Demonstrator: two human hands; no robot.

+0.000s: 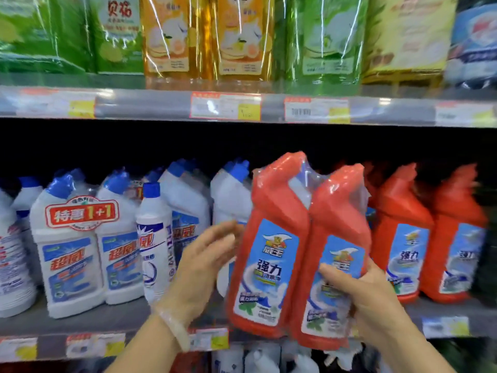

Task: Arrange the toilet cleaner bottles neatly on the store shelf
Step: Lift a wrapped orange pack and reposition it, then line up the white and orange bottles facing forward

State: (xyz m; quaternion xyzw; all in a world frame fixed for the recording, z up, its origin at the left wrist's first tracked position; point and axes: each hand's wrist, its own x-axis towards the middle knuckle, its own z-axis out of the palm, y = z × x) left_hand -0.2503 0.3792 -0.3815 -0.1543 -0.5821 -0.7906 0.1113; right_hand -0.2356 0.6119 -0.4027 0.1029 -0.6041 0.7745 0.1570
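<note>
While the right hand (pixel 357 289) grips the shrink-wrapped red twin-pack (pixel 295 251) low on its body, held before the shelf (pixel 80 323) with the left hand (pixel 204 267) open beside it, I judge it heavy, stiff, film-slick: best supported underneath.

Your head camera faces the store shelf (pixel 80 323) square on from close range, tilted slightly down. The upper shelf edge (pixel 161 106) runs across at 12 o'clock; your forearms enter from 6 o'clock. It is your only view.
</note>
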